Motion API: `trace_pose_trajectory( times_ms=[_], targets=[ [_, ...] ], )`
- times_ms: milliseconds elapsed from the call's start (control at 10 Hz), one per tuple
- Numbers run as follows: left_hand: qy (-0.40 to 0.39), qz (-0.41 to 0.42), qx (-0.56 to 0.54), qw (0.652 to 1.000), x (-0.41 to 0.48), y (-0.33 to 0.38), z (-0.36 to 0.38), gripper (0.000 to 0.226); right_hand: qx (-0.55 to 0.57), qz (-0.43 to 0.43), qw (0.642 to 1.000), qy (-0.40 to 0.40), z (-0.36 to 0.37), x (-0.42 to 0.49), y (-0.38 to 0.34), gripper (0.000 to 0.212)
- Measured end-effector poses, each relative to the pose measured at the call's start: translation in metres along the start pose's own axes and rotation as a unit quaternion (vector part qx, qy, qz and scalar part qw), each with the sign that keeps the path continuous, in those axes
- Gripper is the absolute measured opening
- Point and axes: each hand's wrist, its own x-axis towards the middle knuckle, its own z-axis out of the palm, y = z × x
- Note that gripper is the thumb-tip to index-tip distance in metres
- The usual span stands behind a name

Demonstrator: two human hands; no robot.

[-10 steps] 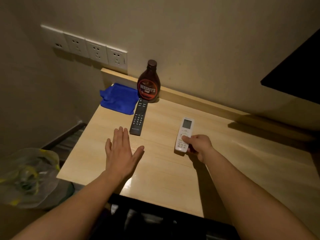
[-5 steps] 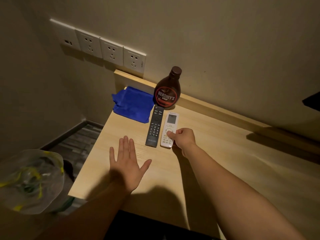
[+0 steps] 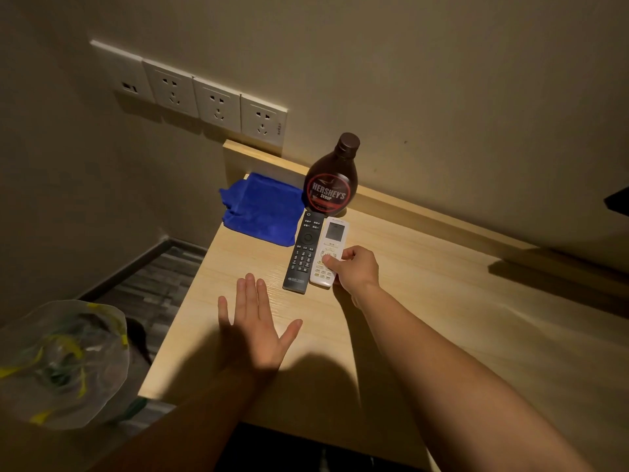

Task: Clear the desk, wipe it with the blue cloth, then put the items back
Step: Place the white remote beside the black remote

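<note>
Gripping the white remote [image 3: 329,253] mid-frame, right hand [image 3: 354,269] closed on it — black remote [image 3: 304,251] touching alongside; left hand [image 3: 259,327] flat, empty, fingers spread on worktop [image 3: 442,318].

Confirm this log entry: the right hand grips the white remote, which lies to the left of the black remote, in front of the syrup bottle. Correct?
Not quite. In the head view the white remote lies to the right of the black remote, not the left. The rest stands: the right hand grips the white remote's near end, and both remotes lie in front of the syrup bottle.
</note>
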Motion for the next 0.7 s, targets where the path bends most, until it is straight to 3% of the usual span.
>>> trace_pose_trajectory(
  times_ms=[300, 500, 700],
  targets=[
    [0.013, 0.001, 0.005, 1.000, -0.002, 0.000, -0.001, 0.102, -0.032, -0.030, 0.999, -0.002, 0.000, -0.004, 0.003, 0.018],
    [0.001, -0.003, 0.039, 0.999, 0.000, -0.002, 0.001, 0.103, -0.077, -0.071, 0.994, -0.001, -0.001, -0.009, 0.003, 0.021],
    [-0.101, -0.028, 0.066, 0.992, 0.002, 0.001, -0.013, 0.104, -0.118, -0.077, 0.990, 0.014, -0.009, -0.011, 0.012, 0.040]
  ],
)
